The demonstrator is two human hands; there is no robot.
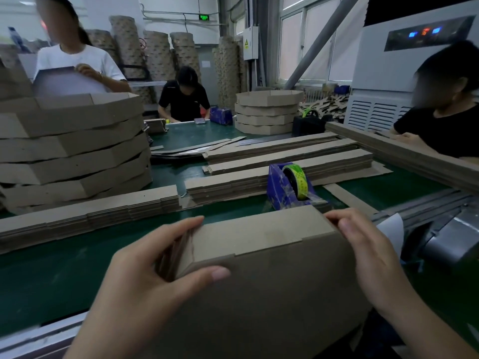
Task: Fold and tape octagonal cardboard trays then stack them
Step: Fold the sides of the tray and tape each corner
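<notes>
**A:** Both hands are on the cardboard piece (259, 255), down at the near edge of the green belt (51, 275). The left hand (145, 275) pinches its left end, thumb in front, fingers on top.

**B:** The right hand (373, 255) curls over the right corner. The blue tape dispenser (287, 187) sits just behind.

**A:** Flat cardboard strips (285, 156) lie in rows across the belt, and a stack of folded trays (72, 146) towers at left.

**B:** There's a far stack (267, 112) too, with windows (305, 42) beyond and a white cabinet (404, 73) at right.
</notes>
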